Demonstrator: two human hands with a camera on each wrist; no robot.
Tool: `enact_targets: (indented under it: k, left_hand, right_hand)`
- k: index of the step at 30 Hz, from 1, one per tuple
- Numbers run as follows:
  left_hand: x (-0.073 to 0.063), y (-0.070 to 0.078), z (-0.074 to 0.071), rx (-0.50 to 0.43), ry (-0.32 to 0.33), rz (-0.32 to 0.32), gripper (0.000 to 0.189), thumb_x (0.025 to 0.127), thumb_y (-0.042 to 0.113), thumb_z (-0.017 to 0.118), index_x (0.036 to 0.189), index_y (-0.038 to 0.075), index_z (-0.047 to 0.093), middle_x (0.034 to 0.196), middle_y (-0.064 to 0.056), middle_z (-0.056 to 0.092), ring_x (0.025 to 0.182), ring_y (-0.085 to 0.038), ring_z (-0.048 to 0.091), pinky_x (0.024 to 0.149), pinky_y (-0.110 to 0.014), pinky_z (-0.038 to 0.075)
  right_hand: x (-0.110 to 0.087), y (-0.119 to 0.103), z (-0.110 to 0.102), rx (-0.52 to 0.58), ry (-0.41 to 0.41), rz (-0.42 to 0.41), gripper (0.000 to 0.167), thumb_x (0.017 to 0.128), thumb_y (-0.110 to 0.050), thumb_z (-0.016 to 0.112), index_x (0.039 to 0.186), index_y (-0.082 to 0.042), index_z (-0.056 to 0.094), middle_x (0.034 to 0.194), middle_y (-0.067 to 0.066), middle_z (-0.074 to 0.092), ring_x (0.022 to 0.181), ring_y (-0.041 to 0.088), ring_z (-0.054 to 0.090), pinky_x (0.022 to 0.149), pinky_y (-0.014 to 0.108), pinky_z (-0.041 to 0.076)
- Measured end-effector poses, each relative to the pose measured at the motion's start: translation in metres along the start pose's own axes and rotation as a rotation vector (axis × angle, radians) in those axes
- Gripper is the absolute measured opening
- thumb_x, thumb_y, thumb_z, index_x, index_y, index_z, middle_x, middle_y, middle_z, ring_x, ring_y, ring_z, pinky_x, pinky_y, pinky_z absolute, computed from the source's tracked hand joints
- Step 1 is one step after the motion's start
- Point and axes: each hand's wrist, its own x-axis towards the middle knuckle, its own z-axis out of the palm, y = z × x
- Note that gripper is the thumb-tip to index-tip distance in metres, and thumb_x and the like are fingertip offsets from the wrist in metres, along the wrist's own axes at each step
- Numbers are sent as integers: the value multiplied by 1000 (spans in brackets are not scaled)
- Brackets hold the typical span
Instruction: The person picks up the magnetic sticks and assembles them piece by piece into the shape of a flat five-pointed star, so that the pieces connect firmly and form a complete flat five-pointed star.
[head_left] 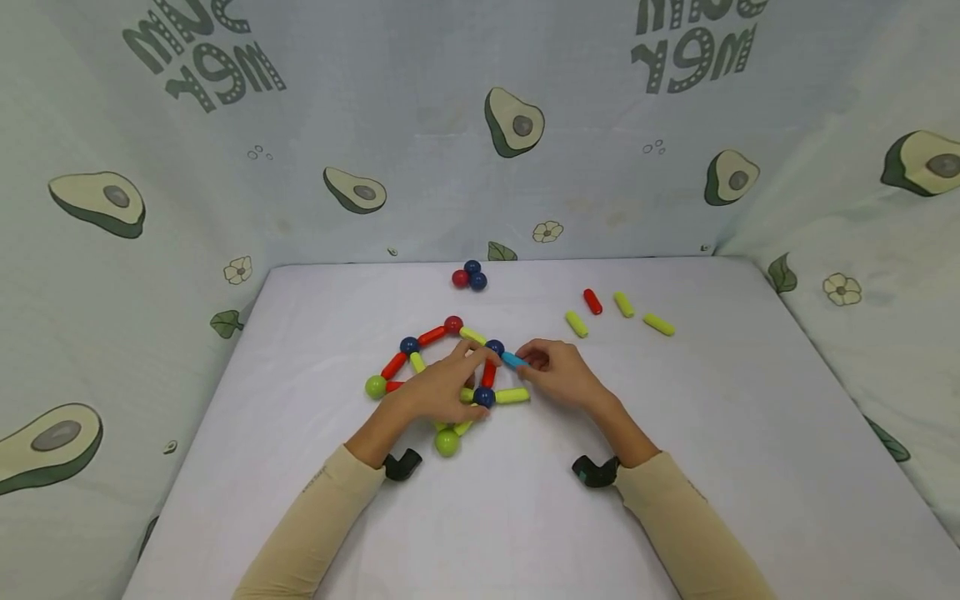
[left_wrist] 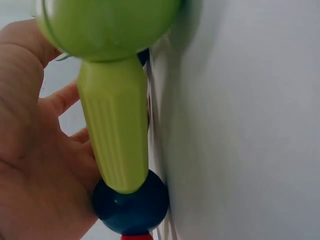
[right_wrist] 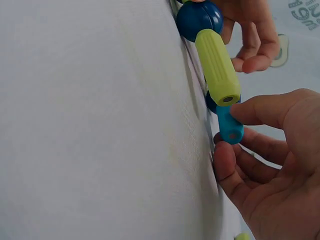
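Note:
A flat frame of magnetic rods and balls lies on the table. My left hand reaches over its right part, thumb at the lower dark blue ball and forefinger beside the upright red rod. In the right wrist view, the thumb tip meets that dark blue ball. My right hand pinches a light blue rod, whose other end meets the upper dark blue ball. A yellow-green rod sticks out rightward from the lower ball. The left palm hides the frame's middle.
Two dark blue balls and a red ball sit together at the table's back edge. Toward the back right lie a loose red rod and several yellow-green rods. A green ball forms the frame's near corner, another green ball its left.

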Motion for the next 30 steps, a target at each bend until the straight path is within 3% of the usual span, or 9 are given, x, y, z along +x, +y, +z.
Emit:
enact_targets:
  k: [6, 11, 15, 20, 30]
  left_hand:
    - [2, 5, 2, 27, -4, 54, 50, 92, 41, 76, 137, 28, 60, 134, 4, 43, 108, -13, 56, 93, -31, 52]
    - [3, 6, 4, 49, 11, 50, 41, 94, 36, 75, 132, 25, 67, 134, 3, 44, 112, -14, 54, 101, -33, 49]
    - [3, 6, 4, 39, 13, 46, 39, 94, 35, 76, 131, 25, 68, 136, 3, 45, 115, -16, 54, 103, -34, 49]
    - [3, 2, 5, 25, 19, 40, 39, 93, 35, 77, 130, 25, 68, 137, 3, 45, 117, -16, 53, 104, -34, 50]
    - [5, -1, 8, 35, 10, 38, 41, 94, 38, 76, 131, 25, 68, 123, 4, 45, 104, -12, 53, 89, -23, 48]
  right_hand:
    - [6, -2, 3, 17, 1, -7, 25, 99, -23, 68, 118, -7, 71, 103, 5, 73, 93, 19, 66, 88, 38, 55]
    - [14, -1, 1, -6, -25, -8, 26, 100, -26, 66, 119, -9, 71, 105, 5, 73, 94, 19, 66, 89, 38, 55]
    - [27, -2, -7, -55, 5, 1, 27, 102, -30, 64, 119, -10, 70, 108, 6, 72, 97, 22, 64, 90, 38, 54]
    - [65, -9, -18, -73, 53, -30, 30, 102, -27, 64, 125, -7, 66, 117, 11, 69, 107, 28, 63, 94, 41, 56]
    - [134, -23, -10, -180, -25, -126, 53, 104, -23, 60, 153, -11, 45, 159, 14, 37, 127, 32, 55, 107, 47, 51]
